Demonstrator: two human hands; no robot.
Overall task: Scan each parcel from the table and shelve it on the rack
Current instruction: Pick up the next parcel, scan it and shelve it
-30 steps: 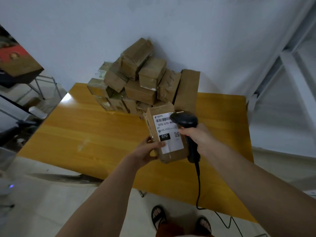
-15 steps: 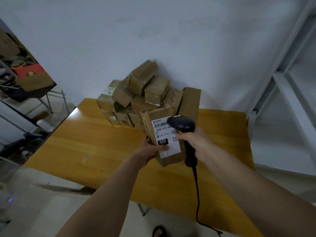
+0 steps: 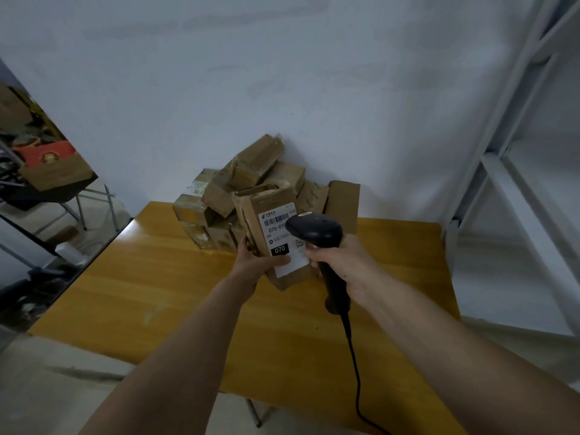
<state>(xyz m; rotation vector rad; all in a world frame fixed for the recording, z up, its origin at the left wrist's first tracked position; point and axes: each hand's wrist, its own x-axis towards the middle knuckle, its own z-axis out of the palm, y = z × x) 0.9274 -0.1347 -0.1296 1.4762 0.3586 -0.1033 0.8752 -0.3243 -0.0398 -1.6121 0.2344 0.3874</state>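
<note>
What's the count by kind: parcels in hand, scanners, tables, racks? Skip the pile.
Parcel in left hand: 1
Scanner in right hand: 1
Table: 1
Rack: 1
Total: 4
Pile skipped; its parcels overlap too much to count reliably.

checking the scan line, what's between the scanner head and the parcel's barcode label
Nothing: in the head view the scanner head hangs just before the white label of the held parcel, covering its right part.
</note>
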